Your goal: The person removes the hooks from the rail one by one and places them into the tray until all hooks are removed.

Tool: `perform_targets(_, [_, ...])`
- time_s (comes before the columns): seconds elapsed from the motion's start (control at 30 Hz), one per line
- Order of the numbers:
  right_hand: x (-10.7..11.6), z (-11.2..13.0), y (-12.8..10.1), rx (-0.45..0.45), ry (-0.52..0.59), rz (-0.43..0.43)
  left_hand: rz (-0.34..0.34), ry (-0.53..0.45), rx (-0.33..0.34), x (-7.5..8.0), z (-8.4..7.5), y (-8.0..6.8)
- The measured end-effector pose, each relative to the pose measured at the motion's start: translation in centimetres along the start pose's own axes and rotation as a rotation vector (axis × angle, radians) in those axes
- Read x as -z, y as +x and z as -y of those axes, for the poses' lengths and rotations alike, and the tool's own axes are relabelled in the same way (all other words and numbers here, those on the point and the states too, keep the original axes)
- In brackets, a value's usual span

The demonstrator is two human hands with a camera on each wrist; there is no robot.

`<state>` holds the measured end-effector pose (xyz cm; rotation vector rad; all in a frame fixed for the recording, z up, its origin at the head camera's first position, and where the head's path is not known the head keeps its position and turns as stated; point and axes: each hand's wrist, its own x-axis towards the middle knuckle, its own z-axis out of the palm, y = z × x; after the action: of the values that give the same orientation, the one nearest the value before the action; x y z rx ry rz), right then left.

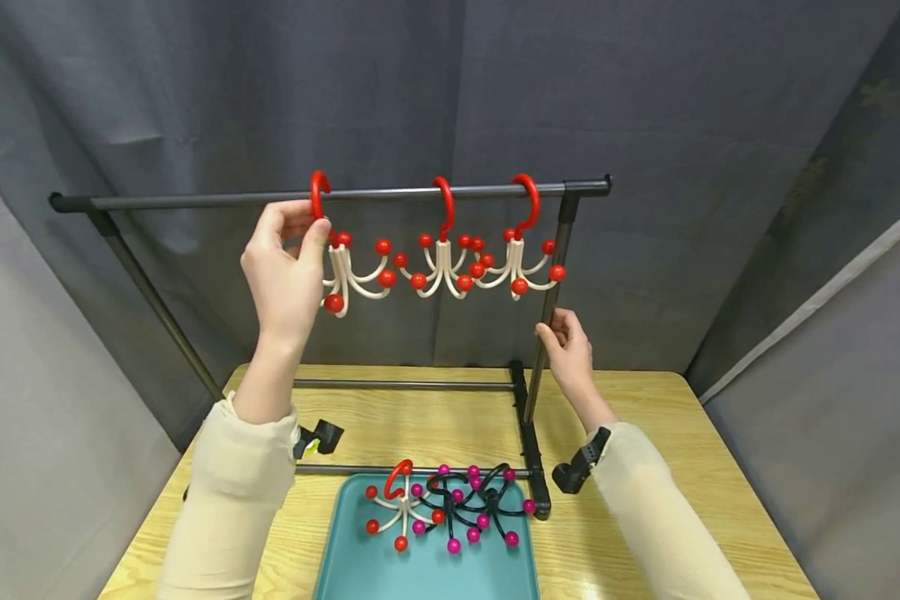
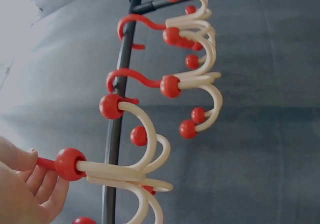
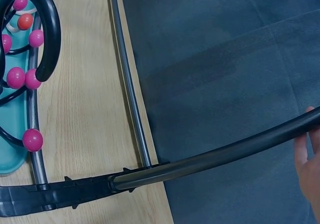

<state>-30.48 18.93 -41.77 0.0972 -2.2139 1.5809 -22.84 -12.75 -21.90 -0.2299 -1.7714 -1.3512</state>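
Observation:
My left hand (image 1: pixel 288 267) pinches the red hook of a white multi-arm hanger (image 1: pixel 342 271) with red ball tips. That hook lies over the top bar (image 1: pixel 232 200) of a black garment rack. Farther right along the bar hang two matching hangers, one in the middle (image 1: pixel 442 268) and one (image 1: pixel 516 260) near the right end; the left wrist view shows their hooks over the bar. My right hand (image 1: pixel 572 354) holds the rack's right post (image 1: pixel 562 250) between thumb and fingers, partway down.
A teal tray (image 1: pixel 427 579) at the table's front holds another white-and-red hanger (image 1: pixel 403 502) and black hangers (image 1: pixel 450 508) with magenta balls, which overlap. The rack's black foot (image 1: pixel 531 450) and lower bars (image 1: pixel 405 384) stand on the wooden table (image 1: pixel 630 467). Grey curtains (image 1: pixel 645 100) surround it.

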Motion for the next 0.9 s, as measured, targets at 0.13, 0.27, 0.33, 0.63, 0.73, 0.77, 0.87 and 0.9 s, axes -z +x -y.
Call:
perform_targets(0.13, [0.0,0.0,0.0,0.003,-0.007,0.001,0.028,-0.052,-0.014,0.3,-0.1,-1.2])
perform_targets(0.27, [0.0,-0.1,0.1,-0.001,-0.007,-0.001,0.065,-0.092,0.022,0.4,-0.1,-2.3])
perform_targets(0.33, [0.1,-0.1,0.2,-0.007,-0.003,0.000,0.089,-0.106,0.041,0.5,-0.1,-2.8])
perform_targets(0.63, [0.3,0.3,0.2,-0.001,-0.022,0.012,0.193,-0.183,0.145,0.6,0.6,-6.0])
perform_targets(0.73, [0.3,0.2,0.3,-0.008,-0.017,0.016,0.227,-0.193,0.182,0.5,1.0,-7.2])
perform_targets(0.77, [0.2,-0.3,0.4,-0.003,-0.018,0.013,0.237,-0.200,0.192,0.4,1.2,-7.5])
perform_targets(0.87, [0.2,-0.4,0.3,-0.004,-0.009,0.016,0.265,-0.214,0.210,0.3,1.4,-8.6])
perform_targets(0.9, [0.2,-0.5,0.3,-0.005,-0.008,0.015,0.274,-0.222,0.213,0.2,1.5,-8.9])
